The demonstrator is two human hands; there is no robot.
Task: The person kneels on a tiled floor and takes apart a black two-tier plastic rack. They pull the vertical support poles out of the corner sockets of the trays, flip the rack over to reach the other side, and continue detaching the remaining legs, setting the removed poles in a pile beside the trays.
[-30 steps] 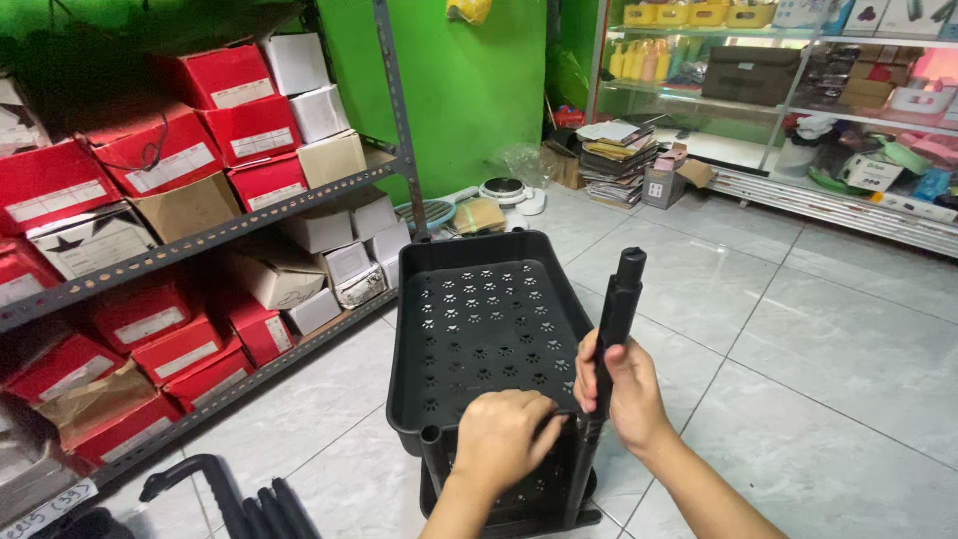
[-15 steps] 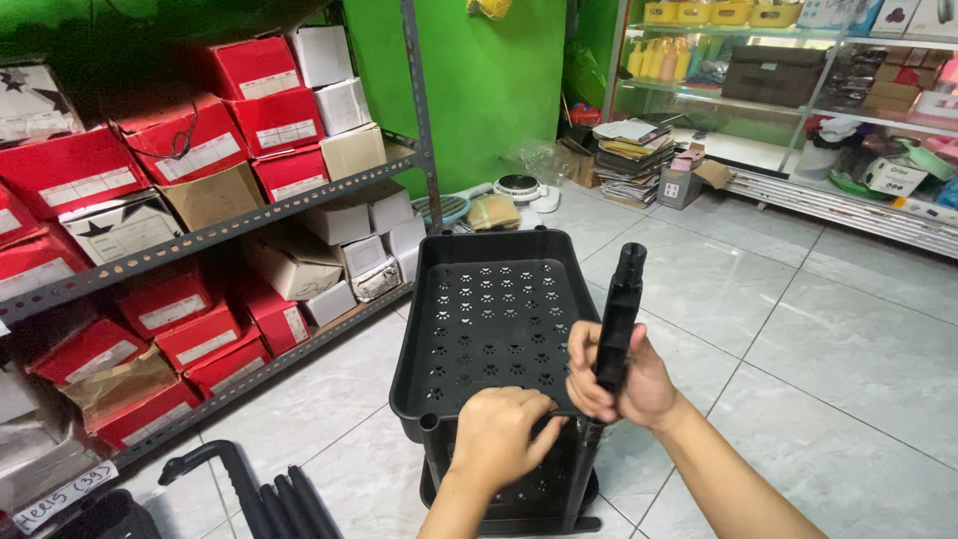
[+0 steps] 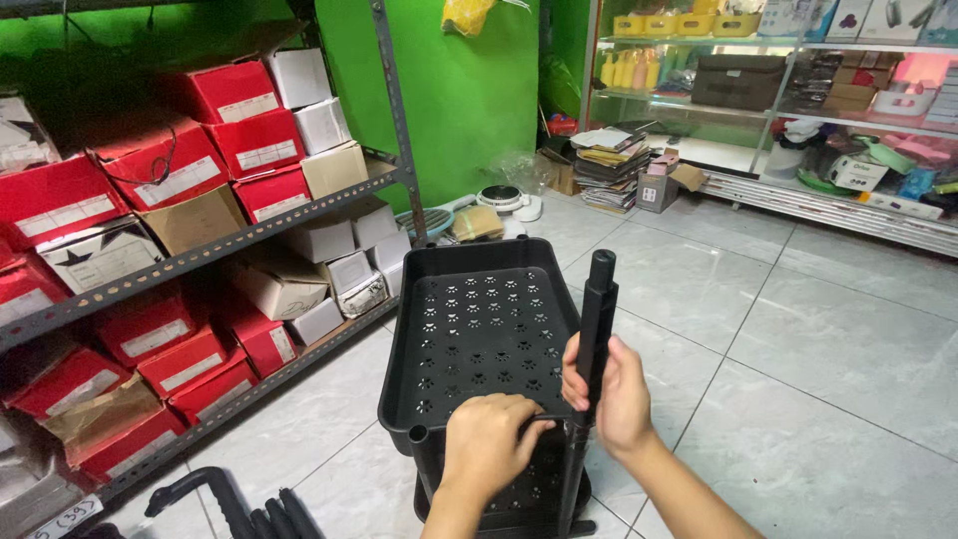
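A black plastic tray (image 3: 461, 262) with a perforated bottom sits on top of another black tray (image 3: 519, 494) of a small cart on the tiled floor. My left hand (image 3: 486, 441) rests on the top tray's near rim, fingers curled over the edge. An upright black pole (image 3: 596, 319) stands at the tray's near right corner, and my right hand (image 3: 611, 387) is closed around its middle.
A grey metal shelf (image 3: 210, 255) with red and white shoe boxes runs along the left. Black tubes and a handle (image 3: 225, 499) lie on the floor at bottom left. A green wall, stacked papers (image 3: 609, 160) and goods shelves (image 3: 838, 205) are behind.
The view has shifted slightly. My right hand stays on the pole at about the same height, and my left hand stays on the tray's near rim.
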